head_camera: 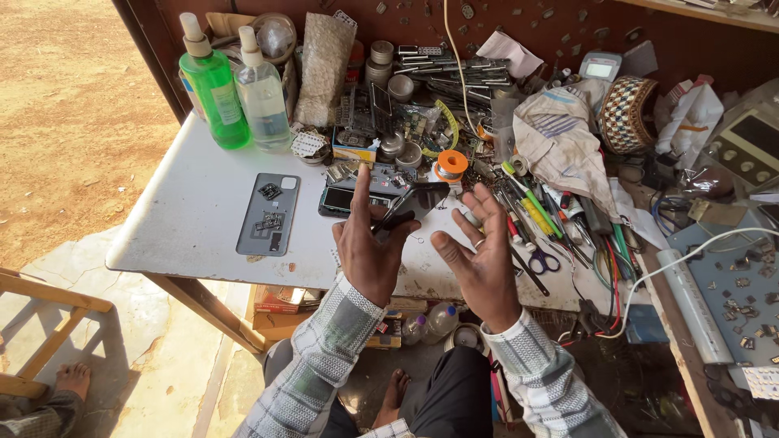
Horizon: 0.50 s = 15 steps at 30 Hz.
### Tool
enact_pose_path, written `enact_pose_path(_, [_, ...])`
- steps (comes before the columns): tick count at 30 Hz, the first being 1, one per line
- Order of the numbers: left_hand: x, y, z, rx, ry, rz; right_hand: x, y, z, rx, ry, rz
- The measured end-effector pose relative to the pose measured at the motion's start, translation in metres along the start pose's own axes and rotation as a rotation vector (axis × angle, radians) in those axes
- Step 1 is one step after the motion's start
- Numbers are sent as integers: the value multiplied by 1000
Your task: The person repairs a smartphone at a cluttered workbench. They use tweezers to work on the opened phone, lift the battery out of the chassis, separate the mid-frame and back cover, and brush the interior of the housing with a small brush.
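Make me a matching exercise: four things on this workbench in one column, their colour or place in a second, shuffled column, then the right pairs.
Things:
1. Left hand
2. Right hand
3. Tall spray bottle at the far left
4. Phone back cover

Colour or place:
A. Grey, flat on the white table, small parts on it
B. Filled with green liquid
C. Open palm, ring on one finger, holding nothing
D. Gripping black-handled pliers

Pairs: 1-D, 2-C, 3-B, 4-A
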State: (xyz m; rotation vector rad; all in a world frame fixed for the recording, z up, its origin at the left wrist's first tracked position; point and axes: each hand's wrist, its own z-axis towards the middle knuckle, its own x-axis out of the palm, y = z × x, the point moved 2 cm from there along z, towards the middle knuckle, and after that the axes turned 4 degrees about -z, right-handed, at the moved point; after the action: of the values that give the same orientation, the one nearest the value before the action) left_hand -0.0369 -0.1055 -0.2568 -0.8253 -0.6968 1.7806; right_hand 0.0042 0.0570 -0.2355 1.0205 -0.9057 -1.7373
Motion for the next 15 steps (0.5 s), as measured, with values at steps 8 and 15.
enact_pose_path(8, [18,-7,-7,39,-130,-87,27,14,10,-62,-37,-27])
enact_pose_path(15, [21,-9,-12,12,-133,-155,34,28,10,-146,-55,-101])
